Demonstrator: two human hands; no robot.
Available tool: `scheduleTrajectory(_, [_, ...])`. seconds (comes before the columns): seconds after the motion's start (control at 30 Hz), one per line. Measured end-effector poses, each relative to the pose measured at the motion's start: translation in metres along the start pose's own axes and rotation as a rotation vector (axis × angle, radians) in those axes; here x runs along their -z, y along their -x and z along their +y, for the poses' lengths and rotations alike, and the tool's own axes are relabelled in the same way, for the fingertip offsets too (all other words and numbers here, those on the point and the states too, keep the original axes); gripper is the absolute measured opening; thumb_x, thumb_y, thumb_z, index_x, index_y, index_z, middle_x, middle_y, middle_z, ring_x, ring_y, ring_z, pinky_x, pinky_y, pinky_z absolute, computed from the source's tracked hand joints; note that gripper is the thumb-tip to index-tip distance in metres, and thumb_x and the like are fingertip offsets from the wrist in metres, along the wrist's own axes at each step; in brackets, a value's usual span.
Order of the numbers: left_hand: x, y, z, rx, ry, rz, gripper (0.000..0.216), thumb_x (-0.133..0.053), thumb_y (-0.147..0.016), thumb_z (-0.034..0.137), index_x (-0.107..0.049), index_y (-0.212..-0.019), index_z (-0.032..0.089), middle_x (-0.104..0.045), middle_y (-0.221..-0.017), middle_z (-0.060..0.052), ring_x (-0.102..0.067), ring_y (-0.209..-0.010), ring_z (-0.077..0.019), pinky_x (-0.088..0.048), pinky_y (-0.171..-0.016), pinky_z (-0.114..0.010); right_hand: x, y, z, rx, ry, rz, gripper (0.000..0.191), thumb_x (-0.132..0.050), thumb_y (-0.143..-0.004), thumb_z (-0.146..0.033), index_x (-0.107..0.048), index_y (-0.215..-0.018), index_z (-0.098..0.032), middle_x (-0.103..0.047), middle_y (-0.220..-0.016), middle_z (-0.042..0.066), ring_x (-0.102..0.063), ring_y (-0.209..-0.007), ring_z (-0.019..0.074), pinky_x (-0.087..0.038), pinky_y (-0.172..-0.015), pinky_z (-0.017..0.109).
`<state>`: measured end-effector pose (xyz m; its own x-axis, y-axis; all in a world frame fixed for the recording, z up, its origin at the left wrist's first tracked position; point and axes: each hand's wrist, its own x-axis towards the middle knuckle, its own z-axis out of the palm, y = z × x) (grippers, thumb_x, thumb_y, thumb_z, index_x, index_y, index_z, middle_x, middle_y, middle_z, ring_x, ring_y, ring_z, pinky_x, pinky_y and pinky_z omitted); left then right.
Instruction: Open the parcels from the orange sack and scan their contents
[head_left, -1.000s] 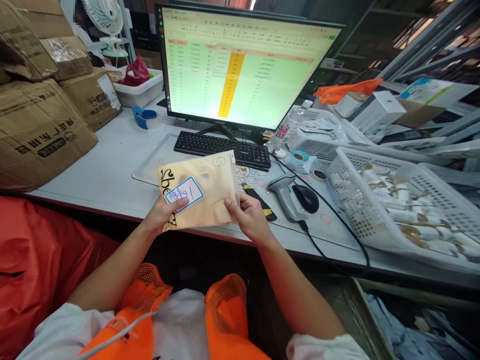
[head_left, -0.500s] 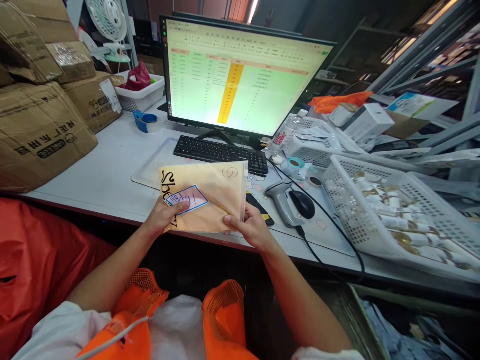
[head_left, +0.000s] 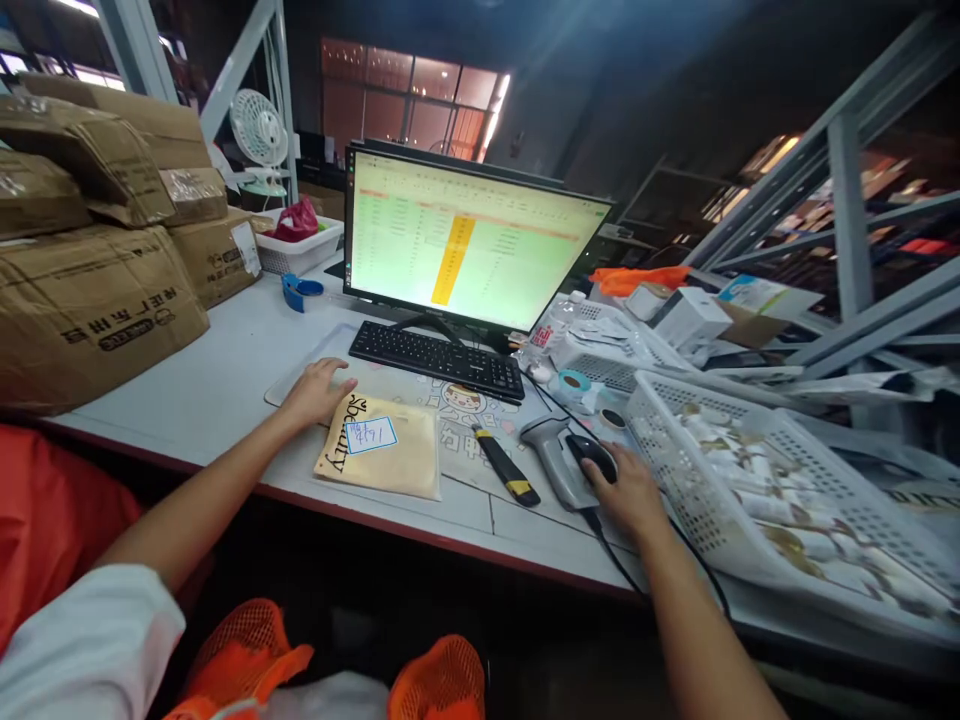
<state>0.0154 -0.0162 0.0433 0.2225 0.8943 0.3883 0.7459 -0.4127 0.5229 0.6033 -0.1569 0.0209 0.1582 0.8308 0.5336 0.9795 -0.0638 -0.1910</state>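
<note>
A tan zip pouch [head_left: 390,455] with black lettering and a blue-edged white label lies flat on the desk near the front edge. My left hand [head_left: 319,390] rests on the desk at the pouch's far left corner, fingers loosely spread, holding nothing. My right hand [head_left: 626,485] is cupped over the black computer mouse [head_left: 589,455], right of the grey barcode scanner [head_left: 551,455]. A black and yellow utility knife [head_left: 506,467] lies between the pouch and the scanner.
A black keyboard [head_left: 435,357] and a lit monitor [head_left: 469,245] with a spreadsheet stand behind. Cardboard boxes [head_left: 90,300] are stacked on the left. A white perforated basket [head_left: 750,480] of small tubes sits on the right, with more baskets and boxes behind.
The pouch, held up in both hands before, now lies on the desk. My right hand has moved right onto the mouse. My left hand has let go. The view has tilted upward.
</note>
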Motion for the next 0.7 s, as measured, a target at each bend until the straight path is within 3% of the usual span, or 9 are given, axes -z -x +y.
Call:
scheduleTrajectory(0.13, [-0.023,-0.056,-0.011,-0.015,-0.081,-0.025,0.039,-0.054,-0.095,0.036,-0.064,-0.127,0.015,-0.064,-0.135,-0.012,-0.057,-0.127,-0.0283,-0.042,-0.114,-0.041,-0.030,-0.001,0.014,-0.038,-0.007,-0.061,0.070,-0.047,-0.087,-0.064,-0.062,-0.133,-0.014,-0.057,-0.141,0.023,-0.055,-0.131,0.0398,-0.047,-0.109,0.057])
scheduleTrajectory(0.3, [-0.061,-0.102,-0.004,0.081,-0.170,0.050,0.046,-0.056,-0.094,0.032,-0.060,-0.134,0.010,-0.061,-0.139,-0.018,-0.056,-0.127,-0.0331,-0.044,-0.110,-0.045,-0.039,-0.013,0.027,-0.002,-0.024,-0.097,0.067,-0.047,-0.089,-0.063,-0.060,-0.136,-0.018,-0.059,-0.140,0.019,-0.062,-0.124,0.0368,-0.052,-0.105,0.055])
scheduleTrajectory(0.47, [-0.094,-0.118,0.001,0.095,-0.208,0.114,0.052,-0.049,-0.099,0.039,-0.054,-0.143,0.011,-0.049,-0.154,-0.020,-0.043,-0.142,-0.0364,-0.037,-0.117,-0.050,-0.044,-0.015,0.038,0.064,-0.027,0.042,0.056,-0.046,-0.090,-0.058,-0.064,-0.129,-0.021,-0.065,-0.132,0.015,-0.069,-0.115,0.0337,-0.056,-0.101,0.052])
scheduleTrajectory(0.7, [-0.113,-0.118,-0.004,-0.039,-0.253,0.013,0.055,-0.043,-0.102,0.045,-0.054,-0.149,0.019,-0.043,-0.162,-0.014,-0.032,-0.152,-0.0363,-0.024,-0.126,-0.051,-0.056,-0.010,0.055,0.085,-0.005,0.129,0.051,-0.049,-0.088,-0.059,-0.069,-0.123,-0.026,-0.068,-0.125,0.012,-0.072,-0.107,0.0325,-0.061,-0.092,0.049])
